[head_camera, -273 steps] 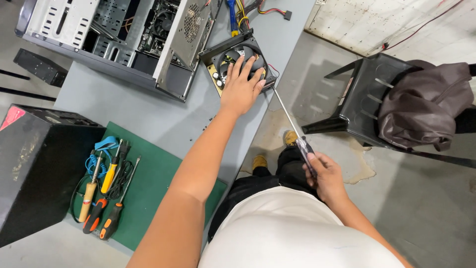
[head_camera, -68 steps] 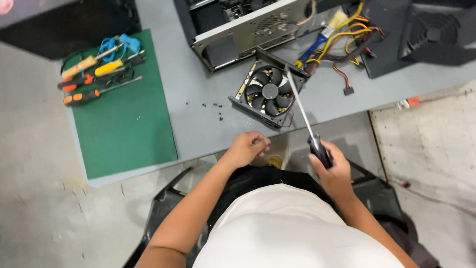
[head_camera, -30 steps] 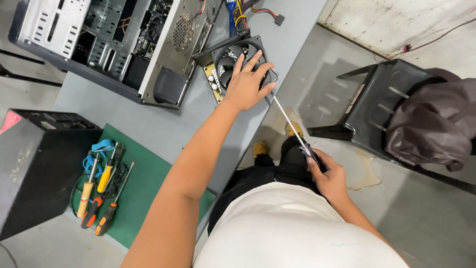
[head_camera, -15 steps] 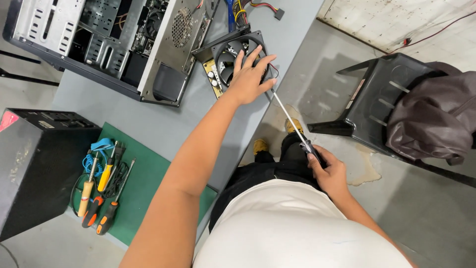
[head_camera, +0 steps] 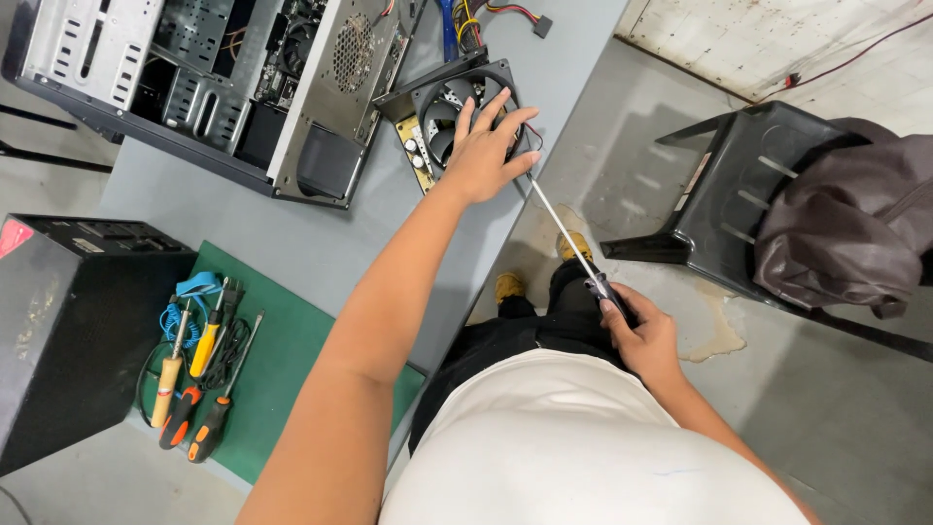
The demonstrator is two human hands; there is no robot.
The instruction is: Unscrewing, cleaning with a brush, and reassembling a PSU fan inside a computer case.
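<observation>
My left hand (head_camera: 483,148) lies flat with spread fingers on a black fan unit with a circuit board (head_camera: 437,115), at the edge of the grey table (head_camera: 292,243). My right hand (head_camera: 637,326) grips the dark handle of a long screwdriver (head_camera: 566,233). The metal shaft slants up to the fan unit, and its tip is right beside my left hand's fingers.
An open computer case (head_camera: 224,78) lies at the back of the table. A green mat (head_camera: 282,379) holds several screwdrivers (head_camera: 199,399) and a blue cable. A black box (head_camera: 68,331) stands at left. A black plastic chair (head_camera: 748,209) with a dark bag (head_camera: 855,228) is at right.
The view shifted slightly. My left hand stays pressed on the fan unit, and the screwdriver stays angled toward it with little movement.
</observation>
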